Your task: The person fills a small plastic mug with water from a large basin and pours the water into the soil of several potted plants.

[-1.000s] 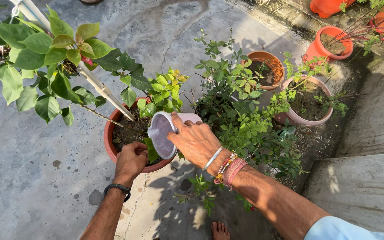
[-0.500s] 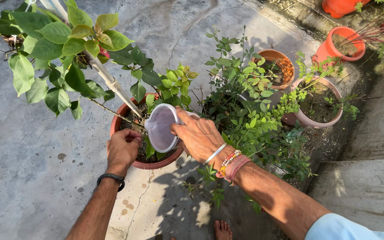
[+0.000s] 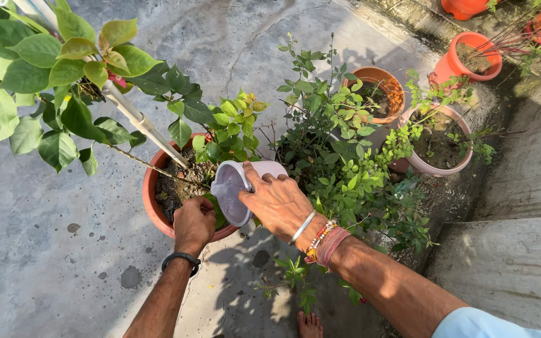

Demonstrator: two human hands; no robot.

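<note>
My right hand [image 3: 278, 200] grips a pale lilac plastic jug [image 3: 236, 188], tipped on its side with its mouth facing left over the soil of a terracotta pot [image 3: 153, 203]. My left hand [image 3: 193, 224] rests curled on the pot's near rim, just below the jug's mouth; whether it grips the rim is unclear. The pot holds a leafy plant [image 3: 64, 69] tied to a white stake [image 3: 142, 125]. A dark band circles my left wrist, and bangles and threads circle my right wrist.
A dense green shrub [image 3: 339, 150] stands right of the jug. Behind it are an orange-brown pot [image 3: 391, 84], a pink pot [image 3: 455, 164] and an orange pot [image 3: 452, 62]. A concrete step [image 3: 515, 263] lies at right. My bare foot [image 3: 309, 324] shows at the bottom.
The jug has stayed tipped over the terracotta pot. My left hand shifted right along the near rim, back under the jug's mouth. The view swayed slightly.
</note>
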